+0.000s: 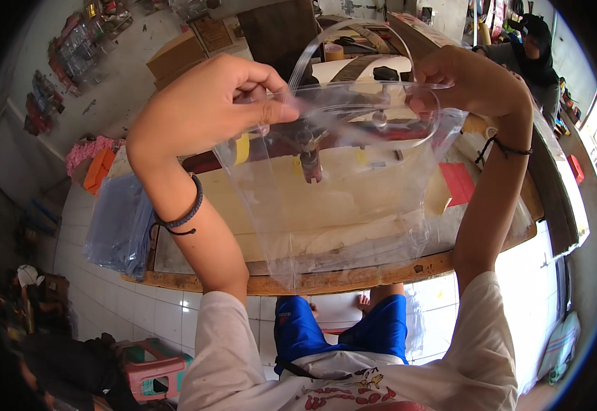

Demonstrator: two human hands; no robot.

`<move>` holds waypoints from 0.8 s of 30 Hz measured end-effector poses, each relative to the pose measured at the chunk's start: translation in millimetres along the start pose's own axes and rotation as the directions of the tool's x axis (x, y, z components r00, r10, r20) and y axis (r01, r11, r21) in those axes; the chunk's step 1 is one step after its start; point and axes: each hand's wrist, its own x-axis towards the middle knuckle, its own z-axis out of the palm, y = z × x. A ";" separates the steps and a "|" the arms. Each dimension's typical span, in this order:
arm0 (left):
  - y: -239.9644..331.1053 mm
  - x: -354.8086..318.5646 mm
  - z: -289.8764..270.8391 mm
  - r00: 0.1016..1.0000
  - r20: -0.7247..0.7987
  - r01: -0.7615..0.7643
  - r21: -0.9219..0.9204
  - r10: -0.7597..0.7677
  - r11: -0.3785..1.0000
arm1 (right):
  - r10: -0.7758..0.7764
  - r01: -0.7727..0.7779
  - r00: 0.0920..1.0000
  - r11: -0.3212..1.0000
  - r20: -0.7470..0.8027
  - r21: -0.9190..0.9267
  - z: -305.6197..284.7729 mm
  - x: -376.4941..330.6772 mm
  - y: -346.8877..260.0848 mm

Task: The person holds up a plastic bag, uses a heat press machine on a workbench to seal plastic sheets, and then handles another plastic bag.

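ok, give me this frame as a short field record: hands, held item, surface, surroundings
left hand: pinches the top edge of the clear plastic bag at its left corner
right hand: grips the bag's top edge at the right, by the clear handle loop
bag: transparent, held up above the wooden table, hanging open-side up
wrists: dark cord bracelet on the left, thin one on the right
surroundings: stack of clear plastic sheets at the table's left end, pink stool on the tiled floor
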 end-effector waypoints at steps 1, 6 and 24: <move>1.0 0.1 0.2 1.000 0.002 0.002 0.001 -0.002 1.000 | 0.000 0.000 1.000 1.000 0.000 0.003 0.4 -1.0 0.2; 5.4 3.1 -1.4 1.000 -0.010 0.006 -0.027 -0.006 1.000 | -0.014 0.012 1.000 0.989 0.013 0.147 3.0 -0.5 7.2; -2.3 -6.7 -12.2 0.997 0.009 0.080 -0.256 -0.080 0.963 | 0.109 -0.113 0.993 0.990 -0.044 -0.086 -3.9 -3.2 -6.4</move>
